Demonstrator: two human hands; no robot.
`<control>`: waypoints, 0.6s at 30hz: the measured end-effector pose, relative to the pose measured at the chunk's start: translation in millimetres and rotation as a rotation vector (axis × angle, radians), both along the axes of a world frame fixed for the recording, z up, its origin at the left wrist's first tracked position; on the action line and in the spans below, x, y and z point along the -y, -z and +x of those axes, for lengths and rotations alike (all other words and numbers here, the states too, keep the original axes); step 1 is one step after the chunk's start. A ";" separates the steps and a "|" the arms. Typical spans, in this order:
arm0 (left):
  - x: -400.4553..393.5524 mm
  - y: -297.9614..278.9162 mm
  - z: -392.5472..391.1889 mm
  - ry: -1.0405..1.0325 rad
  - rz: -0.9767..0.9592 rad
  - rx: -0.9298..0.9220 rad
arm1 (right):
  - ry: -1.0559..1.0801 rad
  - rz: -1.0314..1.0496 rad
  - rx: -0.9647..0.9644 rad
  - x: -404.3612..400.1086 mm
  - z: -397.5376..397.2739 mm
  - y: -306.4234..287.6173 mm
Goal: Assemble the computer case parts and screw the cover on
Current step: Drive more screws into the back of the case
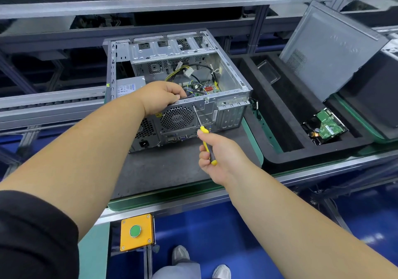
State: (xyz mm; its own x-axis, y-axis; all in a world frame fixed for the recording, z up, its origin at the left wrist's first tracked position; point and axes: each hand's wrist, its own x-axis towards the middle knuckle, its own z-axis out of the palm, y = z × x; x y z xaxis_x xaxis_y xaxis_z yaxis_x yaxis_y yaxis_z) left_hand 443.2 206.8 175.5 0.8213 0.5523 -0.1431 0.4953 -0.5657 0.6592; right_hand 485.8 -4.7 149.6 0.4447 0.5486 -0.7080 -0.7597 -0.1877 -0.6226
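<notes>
An open grey computer case (228,115) lies on its side on a dark mat, its rear panel with the round fan grille facing me. Cables and a circuit board show inside. My left hand (160,96) grips the top edge of the rear panel above the fan, fingers curled over it into the case. My right hand (217,154) holds a yellow-and-black screwdriver (207,144); its metal tip touches the rear panel just right of the fan grille. The grey side cover (329,48) leans upright at the right, apart from the case.
A black foam tray (286,149) at the right holds a hard drive with a green board (328,126) and a small clear plastic box (268,71). A yellow box with a green button (136,231) sits on the bench front. Conveyor rails run behind.
</notes>
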 end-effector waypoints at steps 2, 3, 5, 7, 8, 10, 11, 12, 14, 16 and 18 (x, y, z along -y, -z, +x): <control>-0.4 -0.3 0.3 -0.002 -0.005 0.000 | 0.012 -0.041 0.068 0.7 0.1 2.3; -0.5 -0.3 0.4 -0.005 -0.008 0.002 | -0.008 -0.072 0.095 0.4 0.5 3.3; -0.2 -0.6 0.0 -0.010 -0.009 0.005 | -0.065 -0.115 0.095 -0.7 0.3 3.6; 0.3 -0.4 0.0 -0.009 -0.011 0.007 | -0.073 -0.100 0.029 -1.8 0.7 4.3; 0.5 -0.2 0.2 -0.008 -0.013 0.008 | -0.062 -0.072 -0.013 -1.8 1.1 4.9; 0.9 0.0 0.3 -0.011 -0.020 0.010 | -0.034 -0.014 -0.077 -0.9 1.8 5.1; 0.9 0.1 0.2 -0.015 -0.022 0.009 | -0.017 0.004 -0.089 -0.3 1.8 4.7; 0.8 0.2 0.0 -0.019 -0.022 0.006 | 0.001 0.015 -0.087 0.0 1.2 3.7; 0.3 0.3 -0.1 -0.023 -0.020 0.002 | 0.029 0.018 -0.039 0.9 -1.3 1.9; -0.2 0.2 0.0 -0.024 -0.019 0.000 | 0.016 -0.030 0.054 2.0 -2.0 1.4; -0.2 -0.1 0.1 -0.027 -0.021 -0.001 | -0.029 -0.085 0.112 1.8 -2.0 0.8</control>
State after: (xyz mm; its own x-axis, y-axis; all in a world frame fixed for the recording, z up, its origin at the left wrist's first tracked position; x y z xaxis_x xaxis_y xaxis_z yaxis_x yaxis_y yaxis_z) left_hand 443.2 207.0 175.6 0.8062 0.5708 -0.1556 0.5108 -0.5387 0.6700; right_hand 483.8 -6.5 148.7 0.5086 0.5028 -0.6989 -0.6796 -0.2639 -0.6844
